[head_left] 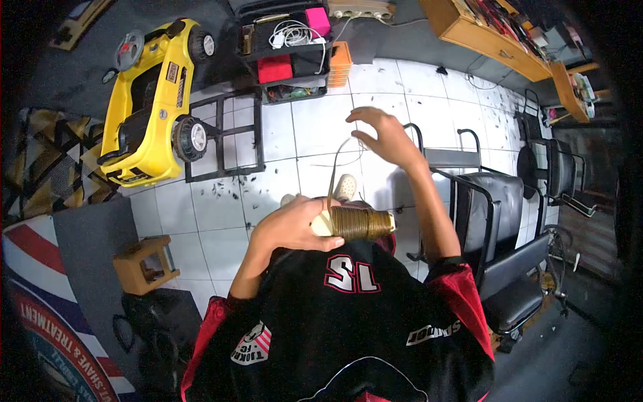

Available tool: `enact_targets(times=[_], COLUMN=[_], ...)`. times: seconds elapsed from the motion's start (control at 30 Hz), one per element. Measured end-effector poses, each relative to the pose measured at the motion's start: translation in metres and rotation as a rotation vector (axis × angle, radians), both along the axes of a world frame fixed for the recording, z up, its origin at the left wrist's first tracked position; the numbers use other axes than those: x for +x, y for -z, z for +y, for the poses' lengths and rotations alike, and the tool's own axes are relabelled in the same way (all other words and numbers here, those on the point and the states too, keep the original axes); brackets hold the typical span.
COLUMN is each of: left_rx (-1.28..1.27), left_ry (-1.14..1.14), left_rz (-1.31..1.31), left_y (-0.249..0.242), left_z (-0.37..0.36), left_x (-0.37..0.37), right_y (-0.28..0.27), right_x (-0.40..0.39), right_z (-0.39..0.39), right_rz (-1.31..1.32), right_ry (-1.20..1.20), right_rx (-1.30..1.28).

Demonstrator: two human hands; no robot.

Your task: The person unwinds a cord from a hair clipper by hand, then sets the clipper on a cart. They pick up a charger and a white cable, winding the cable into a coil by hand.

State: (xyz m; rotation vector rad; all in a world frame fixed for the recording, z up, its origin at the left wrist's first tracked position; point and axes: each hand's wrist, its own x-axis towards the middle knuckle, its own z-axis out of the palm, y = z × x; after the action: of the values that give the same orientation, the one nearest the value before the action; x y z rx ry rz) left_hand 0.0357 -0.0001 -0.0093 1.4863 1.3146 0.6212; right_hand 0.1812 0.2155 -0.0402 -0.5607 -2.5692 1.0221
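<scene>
Left hand (287, 224) grips the spool (362, 223) (likely light, stiff) by its pale end, sensibly. Right hand (383, 132), fingers parted, beside the strand (333, 175)

A pale spool (321, 225) is held crosswise in the left hand (293, 225). It is wrapped in close turns of brown cord (364, 224), its pale ends left bare; from the winding's left side, a loose length is led forward.

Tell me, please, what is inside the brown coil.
A pale core shows at both ends of the brown coil; its middle is covered and cannot be seen.
</scene>
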Motion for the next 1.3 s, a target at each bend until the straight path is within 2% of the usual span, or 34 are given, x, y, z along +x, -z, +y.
enact_targets(times=[0.03,0.07,0.17,0.23,0.4,0.47,0.63,0.73,0.83,0.93,1.07,1.17,1.3], left_rx=[0.026,0.017,0.062,0.044,0.017,0.008,0.083,0.011,0.050,-0.004,0.031,-0.090,0.098], left_ry=[-0.004,0.004,0.028,0.074,0.154,0.148,0.118,-0.017,-0.166,-0.181,-0.040,-0.105,-0.014], left_rz=[-0.034,-0.069,-0.115,-0.130,-0.217,-0.188,-0.042,-0.189,-0.324,-0.337,-0.340,-0.566,-0.315], left_y=[-0.001,0.001,0.000,0.000,-0.007,-0.013,-0.011,-0.011,-0.007,-0.005,-0.007,0.000,0.016], left_z=[0.000,0.000,-0.004,-0.006,-0.003,0.000,0.002,-0.001,-0.007,-0.010,-0.006,-0.009,-0.009], left_x=[0.000,-0.001,-0.008,-0.013,-0.014,-0.012,-0.005,-0.005,-0.004,-0.008,-0.006,0.003,0.003], right_y=[0.001,-0.001,-0.010,-0.012,0.010,0.013,-0.006,0.005,0.019,0.013,0.025,0.016,-0.001], right_x=[0.002,0.006,0.015,0.016,0.010,0.013,0.018,0.014,0.009,0.007,0.008,0.003,-0.007], right_z=[-0.008,-0.011,-0.036,-0.050,-0.074,-0.065,-0.052,-0.063,-0.080,-0.093,-0.090,-0.083,-0.072], right_rz=[0.060,0.085,0.204,0.135,0.189,0.247,0.124,0.109,0.114,0.083,0.181,0.238,0.305], right_ry=[-0.014,-0.146,-0.399,-0.491,-0.473,-0.500,-0.463,-0.405,-0.302,-0.171,-0.163,-0.152,-0.186], right_rx=[-0.092,-0.320,-0.736,-0.845,-0.862,-0.771,-0.710,-0.784,-0.869,-0.914,-0.856,-0.811,-0.812])
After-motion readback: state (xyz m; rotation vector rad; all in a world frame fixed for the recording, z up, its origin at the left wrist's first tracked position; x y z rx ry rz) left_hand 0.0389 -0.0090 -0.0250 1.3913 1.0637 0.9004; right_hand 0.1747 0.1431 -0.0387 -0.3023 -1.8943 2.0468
